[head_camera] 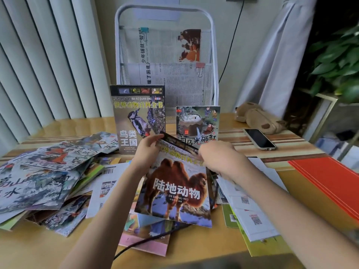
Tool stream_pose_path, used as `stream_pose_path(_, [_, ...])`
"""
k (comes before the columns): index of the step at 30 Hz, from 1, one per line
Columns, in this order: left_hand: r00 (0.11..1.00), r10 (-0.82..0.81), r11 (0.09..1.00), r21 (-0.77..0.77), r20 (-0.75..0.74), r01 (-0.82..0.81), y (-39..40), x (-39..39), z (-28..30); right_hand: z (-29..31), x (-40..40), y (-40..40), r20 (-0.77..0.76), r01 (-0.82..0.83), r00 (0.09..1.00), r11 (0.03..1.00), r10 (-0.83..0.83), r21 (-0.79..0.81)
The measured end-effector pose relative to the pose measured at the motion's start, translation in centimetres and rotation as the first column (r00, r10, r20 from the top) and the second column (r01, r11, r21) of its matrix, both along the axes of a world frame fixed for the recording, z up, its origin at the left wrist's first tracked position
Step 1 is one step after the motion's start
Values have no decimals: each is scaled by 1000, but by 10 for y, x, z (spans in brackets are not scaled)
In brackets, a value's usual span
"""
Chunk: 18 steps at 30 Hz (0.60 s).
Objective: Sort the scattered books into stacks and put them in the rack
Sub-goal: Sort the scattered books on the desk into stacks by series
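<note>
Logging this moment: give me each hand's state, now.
Left hand: grips the top left corner of the glossy camel-cover book.
Right hand: holds the same book's top right edge; blurred.

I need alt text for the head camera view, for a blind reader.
Both hands, left hand and right hand, hold a camel book above scattered books on a wooden table. Behind stands a white rack with a bird book leaning upright.

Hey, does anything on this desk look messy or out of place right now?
Yes. Picture books lie fanned and overlapping at odd angles on the left of the table, with more loose under the camel book that both hands hold. A phone and plush toy sit among the sorting.
</note>
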<state>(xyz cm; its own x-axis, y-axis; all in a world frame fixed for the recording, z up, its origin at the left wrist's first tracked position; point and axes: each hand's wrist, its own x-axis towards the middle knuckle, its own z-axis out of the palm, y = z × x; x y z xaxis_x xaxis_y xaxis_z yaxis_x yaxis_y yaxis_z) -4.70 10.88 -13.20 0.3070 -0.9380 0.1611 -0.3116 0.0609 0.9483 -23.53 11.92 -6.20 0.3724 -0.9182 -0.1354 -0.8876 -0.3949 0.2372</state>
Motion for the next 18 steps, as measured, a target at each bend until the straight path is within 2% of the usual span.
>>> stream_pose_path(2, [996, -84, 996, -3, 43, 84, -3, -3, 12, 13, 2, -1, -69, -146, 985, 976, 159, 161])
stream_pose_path(5, [973, -190, 982, 36, 132, 187, -4, -10, 28, 37, -4, -10, -142, -182, 963, 940, 230, 289])
stream_pose_path(7, [956, -257, 966, 40, 142, 254, -4, -13, 35, 52, -11, -12, -175, -167, 958, 939, 227, 302])
stream_pose_path(10, [941, -314, 949, 8, 125, 315, -3, -20, 42, 64, -17, -8, -179, -234, 947, 955, 266, 184])
stream_pose_path(12, [942, -328, 944, -15, 71, 330, 0, -25, 46, 68, -17, -2, -122, -319, 938, 945, 325, 63])
stream_pose_path(14, [932, -358, 934, -28, -46, 357, 3, -30, 50, 68, -13, 2, -45, -387, 921, 922, 386, -20])
stream_pose_path(15, [918, -383, 924, -36, -108, 381, 4, -32, 52, 68, -10, 3, 25, -412, 910, 910, 413, -35])
stream_pose_path(18, [880, -448, 893, -25, -157, 450, 11, -40, 61, 65, 6, 1, 252, -451, 861, 892, 442, -24])
